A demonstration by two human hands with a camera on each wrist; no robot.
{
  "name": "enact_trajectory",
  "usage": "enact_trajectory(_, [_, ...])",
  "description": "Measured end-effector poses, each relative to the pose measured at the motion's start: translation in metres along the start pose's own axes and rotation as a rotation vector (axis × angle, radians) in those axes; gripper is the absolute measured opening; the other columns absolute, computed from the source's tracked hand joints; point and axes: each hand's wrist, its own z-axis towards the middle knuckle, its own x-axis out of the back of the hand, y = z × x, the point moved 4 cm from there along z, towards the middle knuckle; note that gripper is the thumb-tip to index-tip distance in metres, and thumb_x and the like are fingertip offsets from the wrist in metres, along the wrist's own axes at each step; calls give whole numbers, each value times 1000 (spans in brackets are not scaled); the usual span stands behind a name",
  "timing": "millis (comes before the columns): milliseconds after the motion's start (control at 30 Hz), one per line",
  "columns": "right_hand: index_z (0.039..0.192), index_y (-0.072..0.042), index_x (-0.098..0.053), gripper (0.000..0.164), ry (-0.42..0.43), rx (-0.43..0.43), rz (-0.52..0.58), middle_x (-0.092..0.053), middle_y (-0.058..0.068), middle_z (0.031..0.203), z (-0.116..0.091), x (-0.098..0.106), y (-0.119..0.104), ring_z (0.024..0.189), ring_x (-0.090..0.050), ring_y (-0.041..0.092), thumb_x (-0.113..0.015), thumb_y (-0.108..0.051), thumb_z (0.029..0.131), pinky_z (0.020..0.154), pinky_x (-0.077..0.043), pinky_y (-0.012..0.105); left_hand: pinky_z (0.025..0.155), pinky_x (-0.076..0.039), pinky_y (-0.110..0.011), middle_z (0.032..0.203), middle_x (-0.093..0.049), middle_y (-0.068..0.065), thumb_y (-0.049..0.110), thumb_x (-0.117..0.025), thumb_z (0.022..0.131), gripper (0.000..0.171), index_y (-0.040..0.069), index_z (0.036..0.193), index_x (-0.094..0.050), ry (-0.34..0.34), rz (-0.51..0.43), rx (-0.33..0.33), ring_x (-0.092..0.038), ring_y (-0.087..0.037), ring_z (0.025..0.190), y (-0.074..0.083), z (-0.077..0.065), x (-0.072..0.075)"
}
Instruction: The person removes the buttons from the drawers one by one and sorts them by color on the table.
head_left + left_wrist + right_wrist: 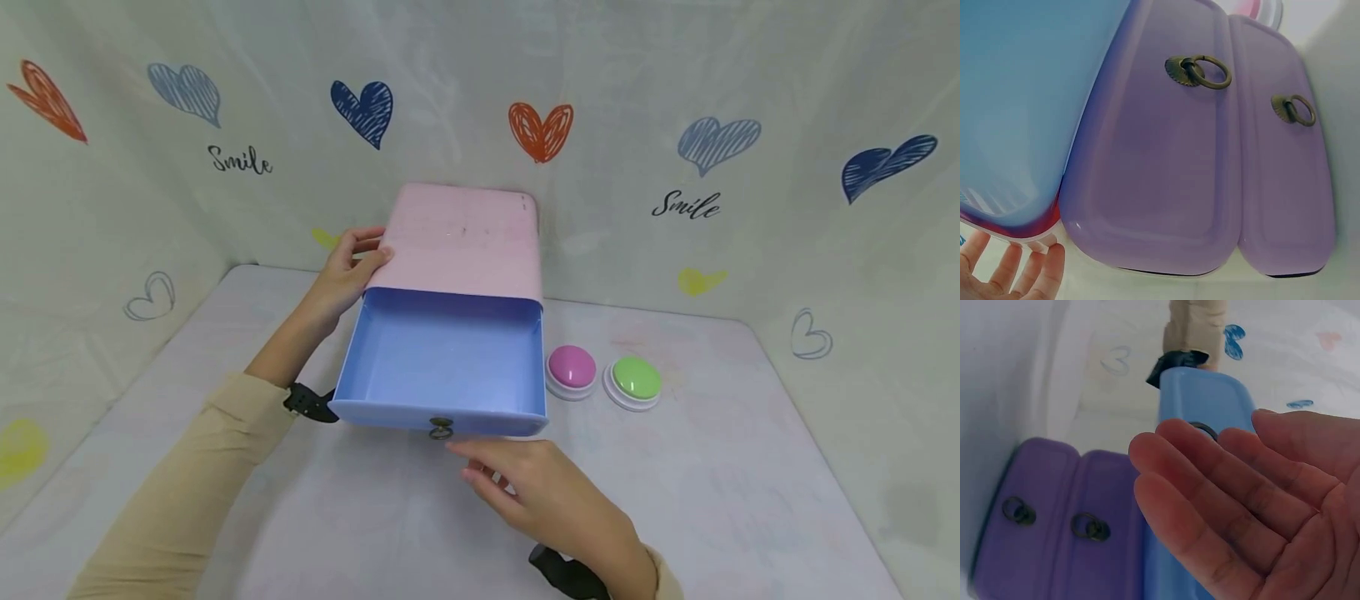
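Observation:
A pink drawer cabinet (463,237) has its blue top drawer (450,350) pulled far out toward me, the drawer's inner floor in sight. My left hand (351,271) rests on the cabinet's left side, thumb near the top edge and fingers along the wall. Just below and right of the drawer's brass ring pull (441,432) is my right hand (536,483), index fingertip close to the ring, nothing held. In the right wrist view its fingers are extended and partly hide the blue drawer front (1207,394). Lower purple drawers (1154,156) with brass rings are pushed in.
Right of the cabinet stand a pink push button (572,367) and a green push button (636,378) on white bases. The white-covered table (712,492) meets a cloth backdrop (465,50) printed with hearts just behind the cabinet.

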Motion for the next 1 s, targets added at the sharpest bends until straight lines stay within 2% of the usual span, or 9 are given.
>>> enact_trajectory(233, [123,-14,-59,32,-13,-2,-88,-63,-8,84,7,-14,4,74,-53,0,-58,-19,91,68,-44,12,92,-42,-38,143,-30,-16,35,-45,96,56,12,143,-26,-1,-4,3,-42,-34,121,-1,0,0])
enact_trajectory(467, [124,-11,-58,34,-29,-22,-111,-65,-6,88,10,-24,4,76,-56,1,-59,-19,91,71,-47,15,91,-42,-37,143,-30,-16,34,-45,96,56,12,143,-26,1,-4,0,-42,-34,121,-1,-1,0])
enact_trajectory(567, [119,-9,-60,30,20,11,-132,-65,-6,86,12,-27,3,74,-56,1,-60,-18,90,69,-46,13,91,-43,-37,143,-30,-16,35,-45,96,56,12,144,-26,2,-5,3,-43,-33,120,-1,-1,-1])
enact_trajectory(833, [101,-12,-63,12,235,136,-175,-67,-6,86,14,-32,4,73,-57,1,-61,-15,89,68,-46,13,96,-41,-46,143,-30,-17,35,-45,96,56,12,144,-26,4,-8,-5,-42,-33,120,-1,-1,-1])
enact_trajectory(1000, [97,-15,-65,11,287,155,-218,-64,-6,80,14,-32,4,68,-54,1,-56,-18,92,65,-44,13,95,-42,-43,143,-30,-16,35,-45,96,56,12,144,-26,8,-4,-3,-42,-33,121,-1,-1,0])
